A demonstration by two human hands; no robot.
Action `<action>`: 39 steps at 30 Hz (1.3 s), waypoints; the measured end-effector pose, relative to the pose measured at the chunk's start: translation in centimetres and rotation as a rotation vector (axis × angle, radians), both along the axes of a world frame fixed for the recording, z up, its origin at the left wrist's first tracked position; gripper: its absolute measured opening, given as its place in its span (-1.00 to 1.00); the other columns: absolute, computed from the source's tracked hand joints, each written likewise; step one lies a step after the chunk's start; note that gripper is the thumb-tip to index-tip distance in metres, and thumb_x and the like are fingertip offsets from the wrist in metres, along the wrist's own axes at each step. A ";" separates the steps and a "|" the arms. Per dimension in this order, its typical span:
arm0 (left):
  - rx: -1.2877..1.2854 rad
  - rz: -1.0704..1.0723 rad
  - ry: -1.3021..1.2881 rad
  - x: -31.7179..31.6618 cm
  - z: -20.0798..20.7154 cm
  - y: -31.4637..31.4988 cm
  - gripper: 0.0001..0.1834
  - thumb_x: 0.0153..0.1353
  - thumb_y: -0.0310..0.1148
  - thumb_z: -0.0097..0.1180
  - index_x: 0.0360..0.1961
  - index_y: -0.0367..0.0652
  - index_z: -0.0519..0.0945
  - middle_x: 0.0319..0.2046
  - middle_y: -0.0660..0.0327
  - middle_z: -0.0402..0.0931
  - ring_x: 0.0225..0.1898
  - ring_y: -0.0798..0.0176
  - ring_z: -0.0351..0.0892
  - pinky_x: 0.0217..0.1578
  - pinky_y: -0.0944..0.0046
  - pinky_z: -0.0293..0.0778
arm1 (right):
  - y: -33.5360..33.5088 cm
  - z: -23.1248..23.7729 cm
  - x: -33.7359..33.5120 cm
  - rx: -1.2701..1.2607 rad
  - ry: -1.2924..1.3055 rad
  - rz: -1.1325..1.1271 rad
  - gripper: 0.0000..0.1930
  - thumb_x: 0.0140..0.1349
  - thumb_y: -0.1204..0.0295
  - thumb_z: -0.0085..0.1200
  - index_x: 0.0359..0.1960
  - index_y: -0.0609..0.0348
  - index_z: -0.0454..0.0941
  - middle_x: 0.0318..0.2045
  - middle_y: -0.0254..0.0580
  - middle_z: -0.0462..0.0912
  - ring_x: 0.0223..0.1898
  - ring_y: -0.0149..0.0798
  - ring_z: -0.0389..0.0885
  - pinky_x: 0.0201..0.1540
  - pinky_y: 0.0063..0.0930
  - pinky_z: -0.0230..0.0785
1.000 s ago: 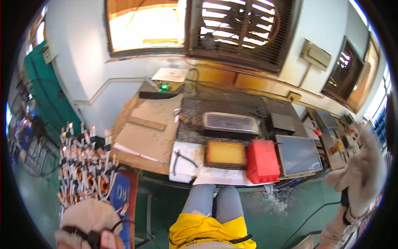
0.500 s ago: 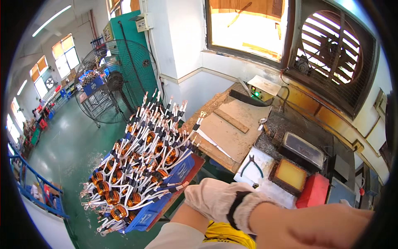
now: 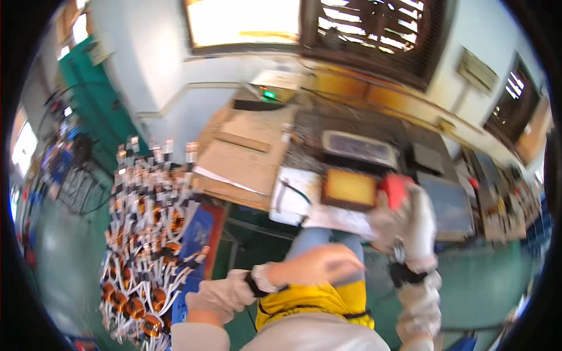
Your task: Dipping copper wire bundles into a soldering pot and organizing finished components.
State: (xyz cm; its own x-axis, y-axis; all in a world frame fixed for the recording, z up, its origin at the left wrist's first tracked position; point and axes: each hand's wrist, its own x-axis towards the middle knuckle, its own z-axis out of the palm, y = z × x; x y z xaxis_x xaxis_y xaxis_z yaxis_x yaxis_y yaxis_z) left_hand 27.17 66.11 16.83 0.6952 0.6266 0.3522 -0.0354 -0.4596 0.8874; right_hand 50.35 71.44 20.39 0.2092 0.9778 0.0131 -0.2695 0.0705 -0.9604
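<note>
My bare left hand (image 3: 319,264) is over my lap, above yellow cloth (image 3: 281,304). Its blurred fingers are loosely bent and appear to hold nothing. A pale sleeve cover (image 3: 225,295) with a black band sits on that forearm. My right hand (image 3: 418,225), in a white glove, is at the table's front edge against a red box-like thing (image 3: 395,190). Motion smears its fingers, so their grip is unclear. A pinkish-grey patch beside the glove is too blurred to name. Left of the red thing lies a dark-rimmed tray with a yellow surface (image 3: 350,188).
Wire-wound coils (image 3: 134,307) with white leads fill a blue bin (image 3: 198,234) at my left. On the table are pliers (image 3: 295,192), a wooden strip (image 3: 241,142), a dark-framed tray (image 3: 358,149) and a box with a green light (image 3: 275,88). A large fan (image 3: 85,175) stands at far left.
The view has swung right and down. My forearms, crossing at lower right before, are now apart: the left hand over my lap, the gloved right hand by the red thing.
</note>
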 end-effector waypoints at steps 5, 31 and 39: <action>-0.517 0.368 -0.086 -2.8 -8.4 -0.9 -0.77 0.36 -0.33 -0.03 -0.14 -0.27 0.53 -0.22 0.20 0.55 -0.12 0.35 0.52 -0.05 0.33 0.43 | 3.7 -5.1 -3.0 -0.035 0.943 0.290 -0.68 0.40 0.14 -0.16 -0.14 0.13 0.49 -0.54 -0.34 0.53 -0.54 -0.32 0.46 -0.37 -0.41 0.40; -0.379 1.444 0.063 -11.5 -16.4 -5.7 -0.56 0.29 -0.10 0.04 -0.41 -0.36 0.39 -0.49 -0.18 0.40 -0.47 -0.04 0.48 -0.44 0.10 0.35 | 1.1 -15.2 -17.8 0.483 -0.798 0.998 -0.86 0.11 0.38 0.18 -0.41 0.18 0.61 -0.42 -0.06 0.60 -0.38 -0.05 0.61 -0.32 -0.26 0.45; -0.654 0.850 -0.412 -6.9 -11.5 -3.3 -0.66 0.38 -0.30 -0.14 0.03 -0.31 0.44 -0.29 0.20 0.52 -0.27 0.15 0.52 -0.20 0.28 0.44 | -1.1 -19.4 -18.5 0.473 -0.818 0.960 -0.82 0.12 0.34 0.09 -0.45 0.22 0.54 -0.49 0.04 0.56 -0.39 0.09 0.57 -0.34 -0.16 0.43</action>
State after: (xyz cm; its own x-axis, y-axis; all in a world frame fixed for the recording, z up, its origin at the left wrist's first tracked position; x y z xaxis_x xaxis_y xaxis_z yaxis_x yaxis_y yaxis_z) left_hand 20.26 62.80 5.31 -0.1323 0.9850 -0.1108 -0.2773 0.0705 0.9582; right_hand 31.87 70.33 1.02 -0.7804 0.5994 0.1778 0.2353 0.5451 -0.8047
